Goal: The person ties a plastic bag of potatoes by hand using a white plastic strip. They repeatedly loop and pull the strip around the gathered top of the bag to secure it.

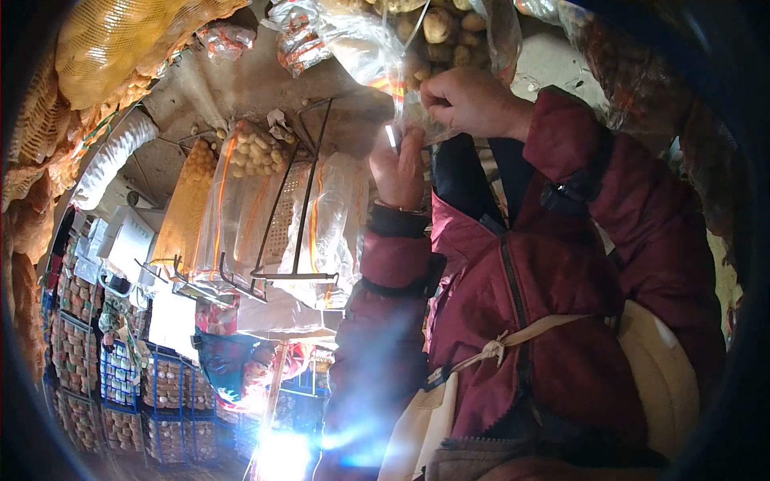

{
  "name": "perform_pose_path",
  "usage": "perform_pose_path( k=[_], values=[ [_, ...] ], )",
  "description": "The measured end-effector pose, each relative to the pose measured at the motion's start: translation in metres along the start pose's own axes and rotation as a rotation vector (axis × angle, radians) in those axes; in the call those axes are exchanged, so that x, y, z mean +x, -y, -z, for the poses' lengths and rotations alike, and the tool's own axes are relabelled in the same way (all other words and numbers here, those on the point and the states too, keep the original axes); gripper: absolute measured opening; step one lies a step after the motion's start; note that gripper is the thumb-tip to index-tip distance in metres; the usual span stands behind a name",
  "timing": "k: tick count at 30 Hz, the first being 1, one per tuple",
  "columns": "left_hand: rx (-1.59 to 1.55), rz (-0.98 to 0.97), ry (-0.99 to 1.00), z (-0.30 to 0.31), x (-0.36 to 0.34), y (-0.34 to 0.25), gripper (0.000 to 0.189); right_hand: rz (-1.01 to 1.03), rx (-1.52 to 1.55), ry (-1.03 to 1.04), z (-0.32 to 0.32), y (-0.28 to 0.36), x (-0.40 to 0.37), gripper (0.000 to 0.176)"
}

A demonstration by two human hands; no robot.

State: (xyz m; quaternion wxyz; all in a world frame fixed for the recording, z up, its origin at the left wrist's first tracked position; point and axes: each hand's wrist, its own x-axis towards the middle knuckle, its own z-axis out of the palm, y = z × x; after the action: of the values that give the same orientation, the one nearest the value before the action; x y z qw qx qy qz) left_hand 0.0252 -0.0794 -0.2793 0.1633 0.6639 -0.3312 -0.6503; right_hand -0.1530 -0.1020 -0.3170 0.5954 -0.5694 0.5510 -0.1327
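Note:
A clear plastic bag (445, 48) with an orange stripe holds several round, potato-like things at the top of the view. My left hand (399, 170) is closed on the gathered plastic, beside a bright, narrow glint that I cannot make out. Close to its right, my right hand (473, 103) has its fingers curled and pinched at the same bag's plastic. The fingertips of both hands are partly hidden. Maroon sleeves cover both arms.
A metal rack (297, 276) stands left of my hands, with an orange net bag (188, 196) and clear bags around it. Large filled net bags (104, 48) line the upper left. Stacked crates (120, 385) and colourful cloth (228, 361) are lower left, near a glaring light (281, 453).

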Motion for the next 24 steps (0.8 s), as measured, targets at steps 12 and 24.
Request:
perform_pose_path(
  k=[12,24],
  values=[
    [0.012,-0.035,-0.014,-0.003,-0.001,-0.003,0.011,0.000,-0.061,0.065,-0.001,0.005,0.003,0.010],
    [-0.121,0.206,0.024,0.011,0.002,-0.017,0.017,-0.062,0.160,0.174,-0.005,0.000,0.011,0.010]
  ],
)
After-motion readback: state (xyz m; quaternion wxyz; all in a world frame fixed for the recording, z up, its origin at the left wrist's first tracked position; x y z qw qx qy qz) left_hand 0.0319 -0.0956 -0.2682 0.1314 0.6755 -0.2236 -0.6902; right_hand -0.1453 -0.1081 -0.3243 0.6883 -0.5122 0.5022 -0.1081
